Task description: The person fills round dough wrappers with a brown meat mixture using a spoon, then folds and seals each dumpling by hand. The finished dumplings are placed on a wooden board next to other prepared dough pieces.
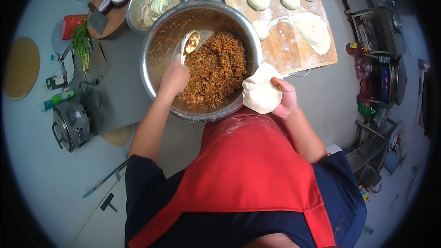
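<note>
My left hand [175, 77] grips the handle of a white spoon [191, 41] inside a large metal bowl [146, 55]. Filling clings to the spoon's bowl, which is near the bare side of the basin. Reddish-brown minced filling [217, 72] is heaped mostly towards the right. Beside the bowl's lower right rim, my right hand [285, 98] holds a flat dough wrapper [263, 91]. Its thumb, smeared with filling, rests on the dough's edge; the other fingers are mostly hidden beneath.
A floured wooden board [289, 48] bears several dough balls [258, 1] and a flattened dough piece [314, 32]. Left of the big bowl are a smaller bowl of shredded vegetables [160, 5], a round chopping board [113, 24] with cut onion and a cleaver [99, 21], and a grey cooker [71, 124].
</note>
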Motion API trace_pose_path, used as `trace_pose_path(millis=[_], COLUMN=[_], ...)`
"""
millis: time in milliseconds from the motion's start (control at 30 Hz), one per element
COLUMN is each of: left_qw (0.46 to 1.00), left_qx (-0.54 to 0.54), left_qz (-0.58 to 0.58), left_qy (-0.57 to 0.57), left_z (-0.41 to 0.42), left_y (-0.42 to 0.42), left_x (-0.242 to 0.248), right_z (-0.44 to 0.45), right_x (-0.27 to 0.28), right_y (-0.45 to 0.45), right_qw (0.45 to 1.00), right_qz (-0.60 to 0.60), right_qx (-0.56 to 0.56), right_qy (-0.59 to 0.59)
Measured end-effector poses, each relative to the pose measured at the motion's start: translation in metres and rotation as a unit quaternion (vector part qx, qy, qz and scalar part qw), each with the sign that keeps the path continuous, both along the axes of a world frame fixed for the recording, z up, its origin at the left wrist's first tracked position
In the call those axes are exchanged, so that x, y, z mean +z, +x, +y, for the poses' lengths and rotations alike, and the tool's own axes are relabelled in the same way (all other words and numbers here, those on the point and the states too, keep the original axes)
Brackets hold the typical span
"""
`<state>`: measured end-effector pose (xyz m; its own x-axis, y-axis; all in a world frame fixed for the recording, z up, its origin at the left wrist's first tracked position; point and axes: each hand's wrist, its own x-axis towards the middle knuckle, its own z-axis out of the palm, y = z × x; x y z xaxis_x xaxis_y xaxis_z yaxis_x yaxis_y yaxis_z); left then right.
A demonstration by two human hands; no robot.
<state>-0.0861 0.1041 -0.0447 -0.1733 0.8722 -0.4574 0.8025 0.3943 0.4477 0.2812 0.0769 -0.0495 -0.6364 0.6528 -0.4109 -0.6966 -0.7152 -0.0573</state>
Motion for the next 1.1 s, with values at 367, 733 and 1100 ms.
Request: trace_pose_path(millis=[367, 733, 1100], left_qw=[0.965, 0.805, 0.996], left_qx=[-0.252, 0.473, -0.077], left_qz=[0.053, -0.354, 0.005], left_qy=[0.043, 0.062, -0.034], left_z=[-0.048, 0.060, -0.077], left_y=[0.084, 0.098, 0.096], left_x=[0.033, -0.019, 0.025], right_z=[-0.002, 0.007, 0.009], right_x=[-0.024, -0.017, -0.016], right_y=[0.014, 0.022, 0.036], right_qw=[0.998, 0.998, 0.997], right_qz=[-0.027, 0.015, 0.008], right_qx=[-0.048, -0.060, -0.071], right_qy=[-0.032, -0.031, -0.035])
